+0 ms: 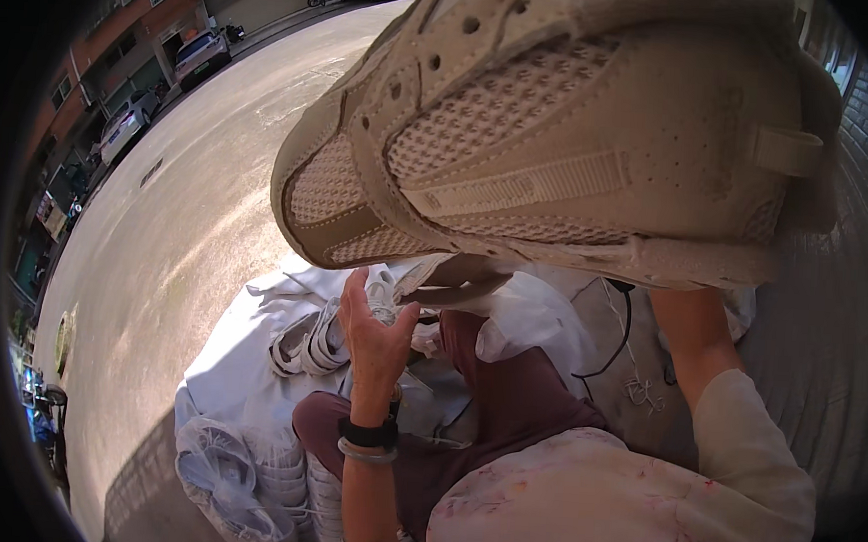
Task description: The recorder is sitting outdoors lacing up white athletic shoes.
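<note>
A large beige shoe upper (548,149) fills the top of the view, close to the camera. It has mesh panels, stitched overlays, punched lace holes and a heel loop; no sole shows along its lower edge. My right forearm (701,334) rises behind its heel end, and the shoe upper hides my right hand, which holds it up. Just below the toe end is my left hand (376,342), open, thumb and fingers apart, with nothing seen in it. Whether its fingertips touch the shoe upper is unclear. Behind that hand lie pale shoe uppers with laces (312,343).
White sheeting (228,358) spreads around my bent legs (535,394). Plastic-wrapped pale shoe parts (236,481) lie at lower left. A black cord (613,354) and loose threads (644,392) lie to the right. Parked cars (202,58) line the far side of the paved yard.
</note>
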{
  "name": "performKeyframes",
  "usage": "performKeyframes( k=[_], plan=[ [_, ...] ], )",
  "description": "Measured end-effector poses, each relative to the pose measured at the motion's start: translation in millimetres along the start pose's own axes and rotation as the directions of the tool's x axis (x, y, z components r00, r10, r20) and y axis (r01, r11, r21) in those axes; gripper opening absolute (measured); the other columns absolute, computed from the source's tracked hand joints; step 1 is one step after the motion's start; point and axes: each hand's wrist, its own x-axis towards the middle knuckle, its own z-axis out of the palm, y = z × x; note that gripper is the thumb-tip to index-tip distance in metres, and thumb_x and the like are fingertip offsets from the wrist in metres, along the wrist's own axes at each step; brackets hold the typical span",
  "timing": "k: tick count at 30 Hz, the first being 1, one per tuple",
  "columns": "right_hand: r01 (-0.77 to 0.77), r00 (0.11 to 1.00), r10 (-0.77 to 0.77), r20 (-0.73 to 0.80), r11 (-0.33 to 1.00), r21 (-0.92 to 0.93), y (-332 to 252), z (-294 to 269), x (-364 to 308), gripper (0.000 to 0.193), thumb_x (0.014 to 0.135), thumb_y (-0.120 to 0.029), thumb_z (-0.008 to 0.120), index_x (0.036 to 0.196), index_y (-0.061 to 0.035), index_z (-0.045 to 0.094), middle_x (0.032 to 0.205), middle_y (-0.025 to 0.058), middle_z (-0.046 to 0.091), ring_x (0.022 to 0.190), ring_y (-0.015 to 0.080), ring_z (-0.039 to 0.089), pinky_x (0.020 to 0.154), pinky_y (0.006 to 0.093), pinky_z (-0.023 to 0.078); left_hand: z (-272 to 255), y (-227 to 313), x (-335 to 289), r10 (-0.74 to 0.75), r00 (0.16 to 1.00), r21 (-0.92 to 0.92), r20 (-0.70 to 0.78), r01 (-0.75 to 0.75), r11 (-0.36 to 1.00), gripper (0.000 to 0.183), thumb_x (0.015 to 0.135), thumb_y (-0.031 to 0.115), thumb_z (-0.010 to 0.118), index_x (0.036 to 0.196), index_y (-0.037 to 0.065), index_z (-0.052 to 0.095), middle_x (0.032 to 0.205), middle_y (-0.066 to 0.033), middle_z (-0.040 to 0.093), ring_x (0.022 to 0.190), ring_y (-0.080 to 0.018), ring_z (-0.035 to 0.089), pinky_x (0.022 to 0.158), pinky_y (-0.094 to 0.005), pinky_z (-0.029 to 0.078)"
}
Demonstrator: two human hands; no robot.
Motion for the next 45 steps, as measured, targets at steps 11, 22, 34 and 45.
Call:
performKeyframes(
  k=[11, 22, 34, 45],
  plan=[
    [0.065, 0.993, -0.065, -0.099, 0.998, -0.006, 16, 19, 18, 0.091, 0.069, -0.037, 0.077, 0.134, 0.0128, 0.036, 0.123, 0.0215, 0.056, 0.11, 0.0212, 0.059, 0.095, 0.0293, 0.046, 49, -57, -9, -0.309, 0.88, -0.42, 0.361, 0.45, 0.788, 0.077, 0.077, 0.037, 0.074, 0.136, 0.0, 0.04, 0.131, -0.0205, 0.05, 0.115, -0.0281, 0.052, 0.095, -0.0358, 0.043],
    [0.169, 0.948, -0.19, -0.257, 0.981, -0.099, 17, 51, -29, 0.091, 0.07, -0.037, 0.076, 0.135, 0.0122, 0.035, 0.123, 0.0212, 0.056, 0.11, 0.0209, 0.059, 0.096, 0.0295, 0.046, 54, -52, -2, -0.433, 0.776, -0.493, 0.459, 0.628, 0.602, 0.061, 0.082, 0.042, 0.068, 0.118, -0.005, 0.052, 0.094, -0.009, 0.062, 0.078, -0.0129, 0.06, 0.068, -0.0268, 0.049],
    [0.208, 0.954, -0.221, -0.2, 0.974, -0.086, 77, 47, -18, 0.083, 0.074, -0.033, 0.074, 0.135, 0.0089, 0.037, 0.126, 0.0177, 0.055, 0.113, 0.0209, 0.057, 0.098, 0.0314, 0.045, -36, -48, -47, -0.448, 0.616, -0.553, 0.648, 0.785, 0.28, 0.046, 0.085, 0.044, 0.058, 0.108, 0.004, 0.057, 0.093, -0.0057, 0.061, 0.079, -0.0181, 0.061, 0.068, -0.0292, 0.049],
    [-0.161, 0.985, 0.171, -0.016, 0.885, -0.437, 174, 103, -33, 0.085, 0.068, -0.021, 0.083, 0.137, 0.0007, 0.039, 0.123, 0.0124, 0.056, 0.113, 0.0188, 0.052, 0.099, 0.0316, 0.041, -59, -79, -101, -0.365, 0.487, -0.52, 0.793, 0.854, 0.01, 0.047, 0.085, 0.027, 0.054, 0.125, 0.001, 0.049, 0.111, -0.0097, 0.063, 0.095, -0.0239, 0.064, 0.079, -0.0383, 0.055]
  ],
)
